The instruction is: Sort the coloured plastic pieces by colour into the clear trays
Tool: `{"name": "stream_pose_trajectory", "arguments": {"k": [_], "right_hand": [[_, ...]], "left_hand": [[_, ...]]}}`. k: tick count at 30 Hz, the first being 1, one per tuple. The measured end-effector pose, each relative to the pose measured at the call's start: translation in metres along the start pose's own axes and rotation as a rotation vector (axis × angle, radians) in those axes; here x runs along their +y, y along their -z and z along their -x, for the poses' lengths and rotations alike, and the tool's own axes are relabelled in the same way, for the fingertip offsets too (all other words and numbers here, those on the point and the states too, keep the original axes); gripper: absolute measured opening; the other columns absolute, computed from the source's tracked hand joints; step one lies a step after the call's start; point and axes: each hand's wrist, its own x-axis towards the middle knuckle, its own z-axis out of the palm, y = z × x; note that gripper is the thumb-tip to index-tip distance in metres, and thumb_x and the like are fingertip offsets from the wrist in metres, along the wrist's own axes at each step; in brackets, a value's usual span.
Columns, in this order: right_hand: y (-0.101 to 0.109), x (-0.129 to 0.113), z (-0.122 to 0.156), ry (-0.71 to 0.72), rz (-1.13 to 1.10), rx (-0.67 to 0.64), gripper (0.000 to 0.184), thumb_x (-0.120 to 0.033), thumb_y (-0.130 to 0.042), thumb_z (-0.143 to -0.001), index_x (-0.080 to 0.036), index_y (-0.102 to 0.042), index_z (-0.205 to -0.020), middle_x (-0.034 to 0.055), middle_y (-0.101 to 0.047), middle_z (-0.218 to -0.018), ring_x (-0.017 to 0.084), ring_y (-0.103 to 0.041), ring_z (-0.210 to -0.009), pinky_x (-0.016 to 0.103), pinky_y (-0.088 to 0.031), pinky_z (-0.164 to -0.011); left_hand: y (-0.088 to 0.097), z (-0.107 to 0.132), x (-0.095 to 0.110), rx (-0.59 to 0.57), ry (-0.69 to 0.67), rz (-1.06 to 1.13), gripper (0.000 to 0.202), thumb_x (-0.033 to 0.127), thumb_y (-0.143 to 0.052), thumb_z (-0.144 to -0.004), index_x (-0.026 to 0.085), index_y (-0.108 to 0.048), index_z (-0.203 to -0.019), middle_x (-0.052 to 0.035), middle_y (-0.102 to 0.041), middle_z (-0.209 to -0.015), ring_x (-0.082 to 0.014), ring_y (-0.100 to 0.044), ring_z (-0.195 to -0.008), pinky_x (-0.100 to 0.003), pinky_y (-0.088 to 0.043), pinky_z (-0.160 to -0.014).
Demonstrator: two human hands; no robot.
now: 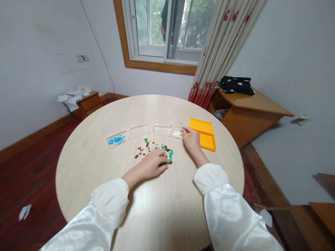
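Note:
A scatter of small brown, green and yellow bricks lies in the middle of the round wooden table. My left hand rests on the near side of that pile with fingers curled over green pieces. My right hand reaches to a small clear box holding pale yellow bits, its fingers pinched at the box's edge; what they hold is too small to make out. Further left stand two other clear boxes and one with blue bricks.
An orange tray lies just right of my right hand. A wooden cabinet with dark cloth stands at the right, a low bedside stand at the left. Curtain and window are behind the table.

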Motion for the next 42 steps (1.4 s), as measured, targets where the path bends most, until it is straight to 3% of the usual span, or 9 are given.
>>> {"name": "stream_pose_trajectory", "arguments": {"k": [12,15,18,22,27,32,42], "right_hand": [[-0.001,0.0,0.002,0.048,-0.06,0.009,0.026,-0.024,-0.049,-0.08,-0.017,-0.07,-0.093,0.0083,-0.073,-0.087,0.021,-0.066,-0.086,0.035,-0.047,-0.084],[-0.002,-0.005,0.004,0.084,-0.111,-0.001,0.025,-0.025,-0.05,-0.079,-0.017,-0.07,-0.091,0.0082,-0.073,-0.087,0.021,-0.066,-0.083,0.035,-0.048,-0.081],[-0.004,-0.013,0.008,0.164,-0.181,-0.037,0.023,-0.025,-0.05,-0.078,-0.018,-0.07,-0.088,0.0069,-0.072,-0.086,0.02,-0.065,-0.082,0.034,-0.048,-0.079],[-0.004,-0.032,0.02,0.301,-0.297,-0.192,0.02,-0.023,-0.052,-0.078,-0.019,-0.07,-0.085,0.0043,-0.072,-0.082,0.017,-0.065,-0.079,0.031,-0.048,-0.077],[-0.001,-0.053,0.035,0.45,-0.363,-0.358,0.016,-0.02,-0.056,-0.078,-0.02,-0.071,-0.084,0.0035,-0.071,-0.081,0.016,-0.063,-0.077,0.03,-0.048,-0.075],[-0.001,-0.061,0.042,0.539,-0.384,-0.411,0.011,-0.021,-0.061,-0.079,-0.022,-0.07,-0.086,0.0029,-0.071,-0.082,0.015,-0.061,-0.077,0.03,-0.047,-0.074],[-0.002,-0.059,0.042,0.571,-0.296,-0.375,0.007,-0.021,-0.061,-0.08,-0.022,-0.069,-0.081,0.0028,-0.069,-0.078,0.016,-0.059,-0.076,0.03,-0.045,-0.073]], "left_hand": [[-0.006,-0.003,0.002,0.032,-0.011,-0.007,0.016,0.018,-0.049,-0.084,0.016,-0.064,-0.078,-0.007,-0.058,-0.085,-0.0186,-0.052,-0.084,-0.033,-0.04,-0.079],[-0.003,-0.004,0.002,0.132,0.05,0.054,0.018,0.02,-0.043,-0.086,0.016,-0.059,-0.08,-0.0069,-0.058,-0.083,-0.0182,-0.051,-0.082,-0.032,-0.041,-0.076],[0.0,-0.007,-0.002,0.277,0.195,0.185,0.016,0.022,-0.041,-0.086,0.016,-0.055,-0.078,-0.0048,-0.057,-0.078,-0.0164,-0.05,-0.075,-0.03,-0.041,-0.071],[0.001,-0.014,-0.016,0.435,0.425,0.51,0.014,0.027,-0.048,-0.081,0.016,-0.055,-0.076,-0.0011,-0.056,-0.067,-0.0135,-0.051,-0.062,-0.027,-0.04,-0.061],[0.004,-0.019,-0.027,0.563,0.525,0.806,0.021,0.035,-0.061,-0.07,0.014,-0.059,-0.071,-0.0004,-0.059,-0.063,-0.0121,-0.052,-0.059,-0.025,-0.041,-0.059],[0.006,-0.02,-0.023,0.588,0.55,0.874,0.028,0.041,-0.066,-0.065,0.013,-0.062,-0.069,-0.0007,-0.061,-0.062,-0.011,-0.052,-0.057,-0.023,-0.039,-0.055],[0.007,-0.02,-0.021,0.557,0.561,0.904,0.031,0.044,-0.068,-0.063,0.013,-0.064,-0.066,-0.0024,-0.063,-0.062,-0.0124,-0.054,-0.058,-0.024,-0.04,-0.056]]}}
